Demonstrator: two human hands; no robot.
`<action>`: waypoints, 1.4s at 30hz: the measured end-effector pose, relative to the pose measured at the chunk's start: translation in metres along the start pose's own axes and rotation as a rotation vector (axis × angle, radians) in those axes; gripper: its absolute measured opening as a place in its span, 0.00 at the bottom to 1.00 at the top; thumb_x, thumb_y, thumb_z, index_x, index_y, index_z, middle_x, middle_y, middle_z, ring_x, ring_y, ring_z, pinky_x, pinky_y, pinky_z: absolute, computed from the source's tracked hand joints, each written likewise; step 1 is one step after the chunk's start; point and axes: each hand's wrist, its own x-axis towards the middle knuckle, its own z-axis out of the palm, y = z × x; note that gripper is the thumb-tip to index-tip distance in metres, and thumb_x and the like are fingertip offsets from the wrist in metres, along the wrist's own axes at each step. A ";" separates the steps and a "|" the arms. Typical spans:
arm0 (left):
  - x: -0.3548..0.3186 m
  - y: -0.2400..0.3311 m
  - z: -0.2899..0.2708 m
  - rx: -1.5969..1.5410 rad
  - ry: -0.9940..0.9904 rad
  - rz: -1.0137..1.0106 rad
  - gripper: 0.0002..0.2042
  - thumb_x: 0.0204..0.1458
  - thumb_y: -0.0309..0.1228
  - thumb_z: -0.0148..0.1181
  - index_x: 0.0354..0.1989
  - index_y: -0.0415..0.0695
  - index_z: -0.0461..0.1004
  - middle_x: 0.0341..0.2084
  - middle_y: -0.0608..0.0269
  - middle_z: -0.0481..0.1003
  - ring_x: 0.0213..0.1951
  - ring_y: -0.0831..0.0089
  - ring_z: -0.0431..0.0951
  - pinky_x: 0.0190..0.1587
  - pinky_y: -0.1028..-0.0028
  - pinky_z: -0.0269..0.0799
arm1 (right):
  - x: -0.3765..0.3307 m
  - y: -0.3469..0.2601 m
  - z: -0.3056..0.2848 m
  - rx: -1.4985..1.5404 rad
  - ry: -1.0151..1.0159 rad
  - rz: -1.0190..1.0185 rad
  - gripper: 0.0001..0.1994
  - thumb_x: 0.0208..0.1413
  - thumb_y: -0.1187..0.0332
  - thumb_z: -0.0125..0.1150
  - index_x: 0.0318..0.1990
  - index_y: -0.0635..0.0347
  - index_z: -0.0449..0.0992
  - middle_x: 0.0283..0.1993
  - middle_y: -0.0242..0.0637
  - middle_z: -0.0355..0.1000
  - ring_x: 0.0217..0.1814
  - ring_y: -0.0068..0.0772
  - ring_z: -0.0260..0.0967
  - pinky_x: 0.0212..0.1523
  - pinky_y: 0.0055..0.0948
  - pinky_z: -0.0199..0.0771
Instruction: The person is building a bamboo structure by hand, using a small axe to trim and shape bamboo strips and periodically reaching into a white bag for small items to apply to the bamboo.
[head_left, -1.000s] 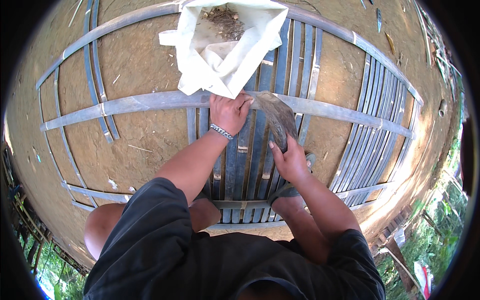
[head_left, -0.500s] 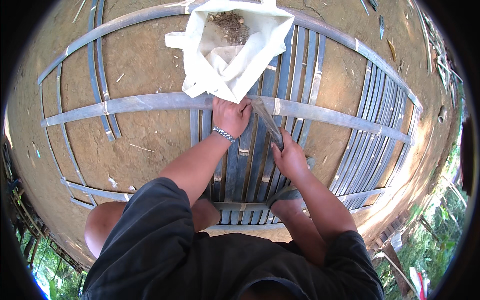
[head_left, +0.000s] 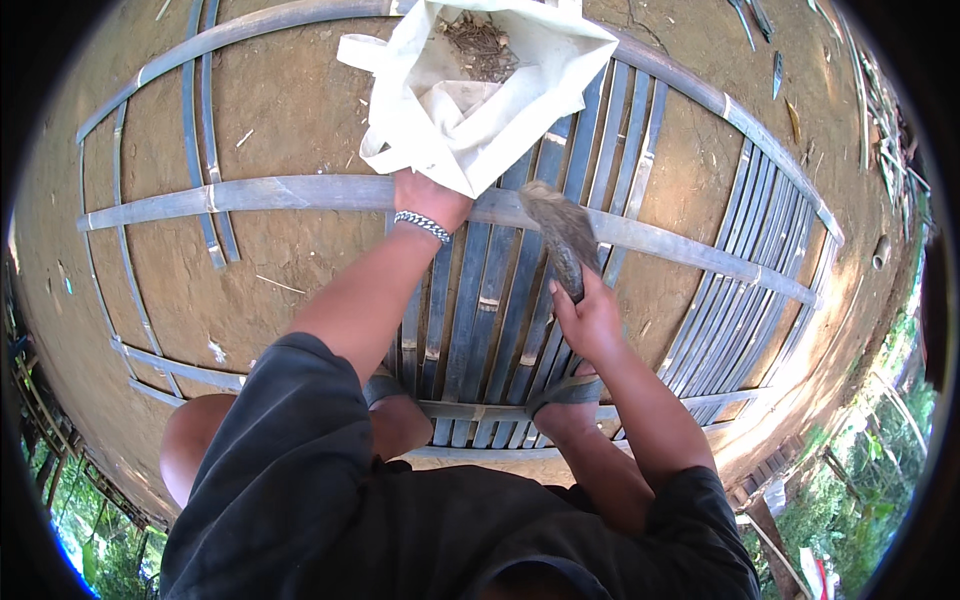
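My right hand (head_left: 592,318) is wrapped round a rough, grey-brown wooden club (head_left: 562,232), gripping its narrow end. The club's blunt, wider end rests over or hovers above the middle bamboo rail (head_left: 320,192); I cannot tell which. My left hand (head_left: 432,200), with a chain bracelet at the wrist, lies at that same rail, its fingers hidden under the edge of a white cloth bag (head_left: 545,60). Inside the bag is a heap of thin brown bits (head_left: 480,52), perhaps nails. Dark bamboo slats (head_left: 492,290) run crosswise beneath the rails, between my feet.
More closely set slats (head_left: 745,250) fill the frame's right part. Two loose-looking slats (head_left: 195,130) cross it at left. Blade-like strips (head_left: 777,72) lie on the dirt at the far right. My sandaled feet (head_left: 565,405) stand on the near slats.
My left hand has shifted left and slid under the bag's edge. The club has swung up and turned its broader face into view. The whole view has shifted slightly.
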 end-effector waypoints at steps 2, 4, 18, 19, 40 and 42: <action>-0.001 -0.001 0.000 0.056 -0.044 0.005 0.20 0.56 0.43 0.57 0.55 0.52 0.79 0.50 0.52 0.80 0.54 0.51 0.78 0.56 0.49 0.69 | -0.006 0.006 0.003 0.002 0.116 -0.185 0.27 0.61 0.67 0.64 0.65 0.61 0.64 0.52 0.57 0.76 0.47 0.64 0.77 0.47 0.52 0.78; 0.001 0.003 -0.002 -0.017 -0.045 -0.036 0.21 0.57 0.44 0.55 0.56 0.52 0.78 0.51 0.52 0.79 0.55 0.52 0.77 0.57 0.48 0.69 | -0.001 0.017 0.008 -0.027 0.177 -0.256 0.27 0.61 0.67 0.64 0.66 0.60 0.64 0.51 0.57 0.76 0.46 0.65 0.77 0.47 0.53 0.78; 0.000 0.000 0.004 -0.066 -0.104 -0.080 0.23 0.54 0.40 0.58 0.61 0.58 0.75 0.56 0.55 0.76 0.58 0.51 0.75 0.57 0.47 0.70 | 0.007 -0.010 -0.004 -0.208 0.101 -0.231 0.27 0.57 0.69 0.64 0.64 0.56 0.65 0.50 0.55 0.77 0.49 0.63 0.77 0.48 0.52 0.79; 0.001 0.001 0.004 -0.029 -0.097 -0.046 0.23 0.54 0.40 0.58 0.60 0.58 0.75 0.56 0.55 0.76 0.58 0.50 0.75 0.57 0.47 0.70 | 0.011 0.003 0.000 -0.245 0.042 -0.134 0.27 0.58 0.68 0.64 0.64 0.56 0.65 0.50 0.56 0.77 0.49 0.63 0.77 0.47 0.52 0.79; -0.001 0.002 -0.005 -0.077 -0.117 -0.098 0.22 0.58 0.45 0.53 0.55 0.48 0.79 0.51 0.52 0.80 0.54 0.54 0.78 0.57 0.52 0.70 | -0.009 0.001 0.005 -0.093 0.216 -0.338 0.26 0.58 0.69 0.66 0.63 0.61 0.66 0.53 0.56 0.76 0.50 0.65 0.77 0.49 0.51 0.78; 0.004 0.006 -0.009 -0.138 -0.134 -0.120 0.21 0.58 0.45 0.53 0.55 0.48 0.79 0.51 0.51 0.80 0.54 0.53 0.78 0.57 0.52 0.70 | 0.000 0.025 0.016 -0.079 0.188 -0.333 0.27 0.56 0.70 0.66 0.63 0.60 0.66 0.52 0.56 0.76 0.49 0.64 0.77 0.49 0.51 0.78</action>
